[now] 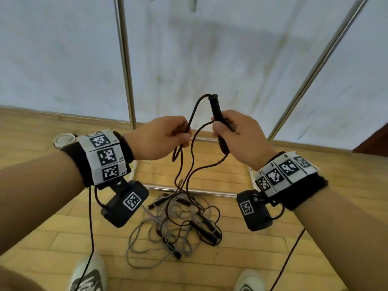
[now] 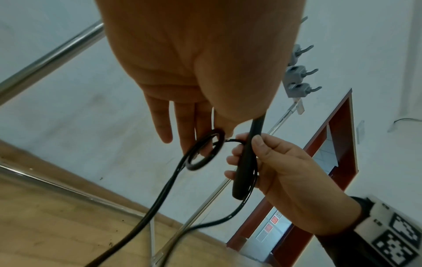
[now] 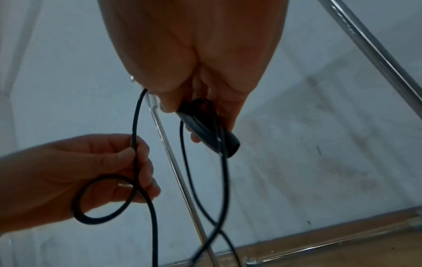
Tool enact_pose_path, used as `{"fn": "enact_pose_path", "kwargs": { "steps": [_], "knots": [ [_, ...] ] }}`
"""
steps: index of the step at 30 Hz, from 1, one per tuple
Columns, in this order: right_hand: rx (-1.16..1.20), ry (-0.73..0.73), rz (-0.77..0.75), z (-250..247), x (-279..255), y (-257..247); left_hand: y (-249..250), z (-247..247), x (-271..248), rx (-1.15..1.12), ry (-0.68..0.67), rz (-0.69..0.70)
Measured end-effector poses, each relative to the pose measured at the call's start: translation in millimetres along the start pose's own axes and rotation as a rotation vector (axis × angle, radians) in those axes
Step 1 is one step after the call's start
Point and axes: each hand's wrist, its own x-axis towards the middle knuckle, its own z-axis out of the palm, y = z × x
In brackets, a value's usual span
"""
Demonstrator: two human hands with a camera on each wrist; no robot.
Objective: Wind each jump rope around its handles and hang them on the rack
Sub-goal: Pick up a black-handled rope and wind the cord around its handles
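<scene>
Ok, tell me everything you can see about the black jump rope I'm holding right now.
The black jump rope has a thin, glossy, rubbery-looking cord and a smooth black handle. The right hand grips that handle, tilted, its cord end pointing up; a strand of cord lies along it under the fingers. From its top the cord arcs over to the left hand, which pinches it and holds a small coil. The rest hangs loosely into the tangled pile of ropes on the wooden floor.
</scene>
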Motion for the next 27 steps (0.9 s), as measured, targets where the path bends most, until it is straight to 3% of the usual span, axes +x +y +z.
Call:
{"fn": "enact_pose_path", "kwargs": {
  "steps": [8,12,17,21,27],
  "knots": [
    [-0.002,0.026,0.095,-3,-3,-2,5,3,-7,0.109,0.095,-0.007],
    [0.072,0.027,0.133,-4,-1,1,3,-1,-3,0.114,0.075,-0.008],
    [0.016,0.101,0.135,-17,9,19,-9,-9,-5,0.070,-0.059,-0.078],
    [0.034,0.238,0.200,-28,17,35,-19,-16,-7,0.170,-0.180,-0.098],
    [0.033,0.270,0.235,-37,25,51,-27,-16,-8,0.092,-0.318,-0.124]
  ]
}}
